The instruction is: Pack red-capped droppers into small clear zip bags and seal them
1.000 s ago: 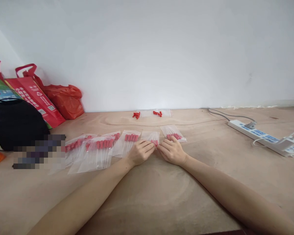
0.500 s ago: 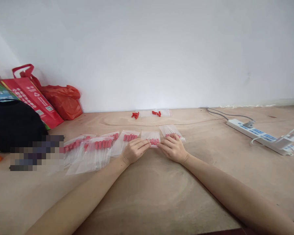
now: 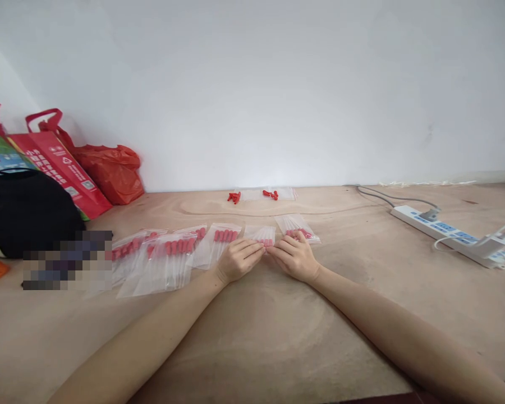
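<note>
A clear plastic bag (image 3: 260,232) with small red pieces at its near edge lies on the wooden table. My left hand (image 3: 239,259) pinches that near edge from the left, fingers pressed together. From the right, my right hand (image 3: 293,257) is closed on the same edge, its fingertips almost meeting the left ones. Just beyond the right hand lies another bag (image 3: 292,222) holding red pieces, partly covered by the fingers. Left of my hands, several bags of red pieces overlap, among them one bag (image 3: 210,238) beside a larger pile (image 3: 157,275).
Loose red pieces (image 3: 234,197) and a flat bag (image 3: 284,193) lie by the wall. A white power strip (image 3: 450,233) with cables is at the right. At the left stand a red shopping bag (image 3: 63,168), a red plastic bag (image 3: 113,174) and a black bag (image 3: 33,216).
My left hand has moved slightly right along the bag's near edge, bringing its fingertips closer to my right hand's. More of the red pieces in that bag are covered. The view has shifted slightly.
</note>
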The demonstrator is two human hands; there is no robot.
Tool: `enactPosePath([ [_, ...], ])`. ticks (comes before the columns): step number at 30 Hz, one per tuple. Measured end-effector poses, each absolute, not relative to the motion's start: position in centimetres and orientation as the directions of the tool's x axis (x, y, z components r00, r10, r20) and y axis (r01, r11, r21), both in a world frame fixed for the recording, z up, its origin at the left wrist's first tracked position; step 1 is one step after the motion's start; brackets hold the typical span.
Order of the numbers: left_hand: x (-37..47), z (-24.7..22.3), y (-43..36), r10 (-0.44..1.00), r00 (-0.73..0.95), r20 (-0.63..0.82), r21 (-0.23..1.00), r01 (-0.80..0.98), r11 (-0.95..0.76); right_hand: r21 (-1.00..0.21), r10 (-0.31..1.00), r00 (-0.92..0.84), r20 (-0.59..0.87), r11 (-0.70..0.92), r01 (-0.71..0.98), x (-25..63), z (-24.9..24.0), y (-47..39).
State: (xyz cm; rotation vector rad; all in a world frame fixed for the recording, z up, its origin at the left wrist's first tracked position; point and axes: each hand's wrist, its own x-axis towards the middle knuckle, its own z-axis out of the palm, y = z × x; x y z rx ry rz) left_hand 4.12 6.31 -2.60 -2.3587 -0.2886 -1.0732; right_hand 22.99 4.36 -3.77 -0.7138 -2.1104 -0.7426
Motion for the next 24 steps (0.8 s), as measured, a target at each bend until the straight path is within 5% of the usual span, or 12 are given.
enactPosePath([
  [6, 4.0, -2.6, 6.3, -0.051, 0.694, 0.718, -0.422, 0.377, -0.825, 0.327, 0.219, -0.567, 0.794, 0.632, 0.702, 22.7, -3.8, 4.2],
  [24, 1.3, -2.2, 6.9, 0.067, 0.735, 0.674, -0.473, 0.5, -0.725, 0.163, 0.324, -0.487, 0.811, 0.674, 0.72, 24.9, -4.1, 5.2],
])
